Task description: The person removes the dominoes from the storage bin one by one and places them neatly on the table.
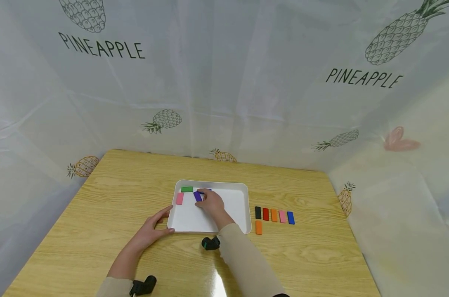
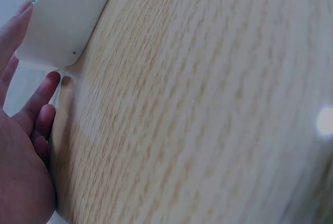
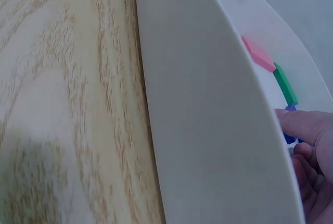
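Note:
Inside the white tray (image 1: 209, 228), my right hand (image 1: 212, 203) pinches a purple block (image 1: 197, 196) between thumb and fingers; the block sits at a slant. Part of a blue block (image 1: 210, 190) shows behind the fingers near the far wall. To the left lie a green block (image 1: 187, 189) along the far wall and a pink block (image 1: 180, 198) along the left wall. My left hand (image 1: 153, 229) has its fingers spread along the tray's left side, thumb by the near-left corner. The left wrist view shows those fingertips (image 2: 52, 78) close to the tray's outer wall.
Right of the tray, a row on the wooden table (image 1: 313, 251) holds black (image 1: 258, 212), red (image 1: 266, 214), orange (image 1: 274, 215), pink (image 1: 282, 216) and blue (image 1: 291, 218) blocks. Another orange block (image 1: 259, 227) lies nearer me. A pineapple-print curtain (image 1: 228, 82) surrounds the table.

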`<move>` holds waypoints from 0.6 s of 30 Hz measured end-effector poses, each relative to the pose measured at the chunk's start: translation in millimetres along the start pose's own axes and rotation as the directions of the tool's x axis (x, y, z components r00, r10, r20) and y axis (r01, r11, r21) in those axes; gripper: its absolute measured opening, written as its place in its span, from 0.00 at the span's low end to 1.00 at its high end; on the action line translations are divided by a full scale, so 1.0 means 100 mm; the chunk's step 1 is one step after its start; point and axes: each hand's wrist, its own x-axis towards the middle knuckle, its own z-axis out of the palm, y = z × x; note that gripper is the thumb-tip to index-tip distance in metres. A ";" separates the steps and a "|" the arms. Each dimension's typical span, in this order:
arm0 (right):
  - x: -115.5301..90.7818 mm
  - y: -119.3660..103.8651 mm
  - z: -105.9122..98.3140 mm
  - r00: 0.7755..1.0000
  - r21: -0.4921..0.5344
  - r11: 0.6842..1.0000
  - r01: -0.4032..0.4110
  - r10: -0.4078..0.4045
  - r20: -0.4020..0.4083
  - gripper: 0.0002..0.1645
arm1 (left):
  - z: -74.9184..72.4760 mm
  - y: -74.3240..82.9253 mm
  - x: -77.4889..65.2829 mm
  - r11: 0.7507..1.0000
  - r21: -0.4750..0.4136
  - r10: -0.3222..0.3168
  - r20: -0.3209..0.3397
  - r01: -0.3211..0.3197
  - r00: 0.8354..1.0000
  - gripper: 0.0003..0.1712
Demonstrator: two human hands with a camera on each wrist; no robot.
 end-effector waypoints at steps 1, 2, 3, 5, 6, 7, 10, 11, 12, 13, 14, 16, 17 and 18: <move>-0.01 0.00 0.00 1.000 0.009 1.000 -0.001 0.001 0.000 0.32 | 0.00 0.00 0.00 1.000 -0.001 0.001 -0.001 -0.001 1.000 0.44; -0.01 0.01 0.00 1.000 0.020 1.000 -0.002 0.002 -0.001 0.32 | 0.00 0.00 0.00 1.000 0.003 0.002 0.000 -0.002 1.000 0.44; -0.01 0.02 0.00 1.000 0.032 0.999 0.000 0.000 -0.002 0.32 | 0.00 0.00 0.00 1.000 0.004 0.000 -0.002 0.000 1.000 0.45; -0.02 0.03 0.00 1.000 0.062 0.998 0.006 -0.006 -0.002 0.32 | 0.00 0.00 0.00 1.000 0.004 -0.007 -0.003 0.007 1.000 0.45; -0.02 0.05 0.00 1.000 0.080 0.997 0.009 -0.009 -0.003 0.32 | 0.00 0.00 0.00 1.000 0.009 -0.009 0.000 0.009 1.000 0.45; -0.02 0.06 0.01 1.000 0.101 0.995 0.014 -0.014 -0.004 0.32 | 0.00 0.01 0.00 1.000 0.010 -0.011 -0.001 0.011 1.000 0.45; -0.03 0.10 0.01 1.000 0.192 0.981 0.029 -0.029 -0.007 0.32 | 0.00 0.01 0.00 1.000 0.018 -0.010 0.001 0.010 1.000 0.45; -0.04 0.11 0.01 1.000 0.224 0.974 0.032 -0.031 -0.005 0.32 | 0.00 0.02 0.00 1.000 0.020 -0.008 -0.001 0.008 1.000 0.45; -0.05 0.12 0.01 0.999 0.251 0.967 0.036 -0.036 -0.006 0.32 | 0.00 0.02 0.01 1.000 0.026 -0.004 -0.002 0.005 1.000 0.45; -0.06 0.12 0.01 0.999 0.272 0.962 0.041 -0.041 -0.005 0.32 | 0.00 0.01 0.01 0.999 0.032 -0.001 -0.002 0.001 1.000 0.45; -0.07 0.13 0.00 0.999 0.292 0.955 0.045 -0.046 -0.004 0.32 | -0.01 0.01 0.01 0.999 0.035 0.003 -0.004 -0.003 1.000 0.45; -0.09 0.13 -0.01 0.999 0.317 0.947 0.045 -0.048 0.001 0.32 | 0.00 0.00 0.01 0.999 0.039 0.006 -0.007 -0.005 1.000 0.45; -0.11 0.13 -0.02 0.999 0.327 0.944 0.042 -0.046 0.006 0.31 | 0.00 0.00 0.01 0.999 0.040 0.007 -0.007 -0.007 1.000 0.45; -0.13 0.12 -0.02 0.999 0.337 0.941 0.039 -0.046 0.012 0.31 | 0.00 -0.01 0.00 0.999 0.036 0.007 -0.008 -0.007 1.000 0.45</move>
